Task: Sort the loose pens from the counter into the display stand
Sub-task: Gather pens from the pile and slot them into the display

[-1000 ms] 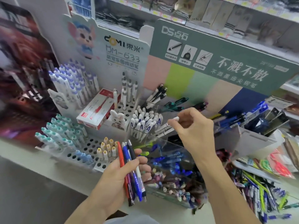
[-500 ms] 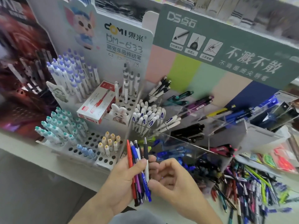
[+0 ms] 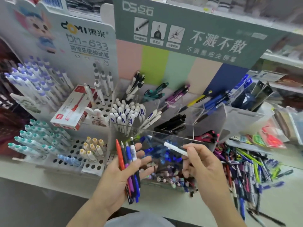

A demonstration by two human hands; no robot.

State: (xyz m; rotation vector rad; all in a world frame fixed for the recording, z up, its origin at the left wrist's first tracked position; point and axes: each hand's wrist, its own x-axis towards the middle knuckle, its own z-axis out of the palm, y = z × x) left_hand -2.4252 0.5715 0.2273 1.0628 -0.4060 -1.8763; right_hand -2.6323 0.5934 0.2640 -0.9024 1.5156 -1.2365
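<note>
The white pen [image 3: 176, 149] we pinch in our right hand [image 3: 202, 163] hangs slanted over the front compartment of the clear display stand [image 3: 193, 126], above the blue pens there. Loose pens [image 3: 246, 166] lie heaped on the white counter [image 3: 270, 203] to the right of the stand, under store shelving; a perforated white rack [image 3: 73, 151] and a red pen box [image 3: 72, 110] stand to the left. Half a second ago our right hand was against the bundle; now it has drawn away rightward with the white pen. Our left hand [image 3: 119, 176], palm up, thumb across, grips a bundle of pens [image 3: 129, 167], red, blue and purple, fanned upward.
</note>
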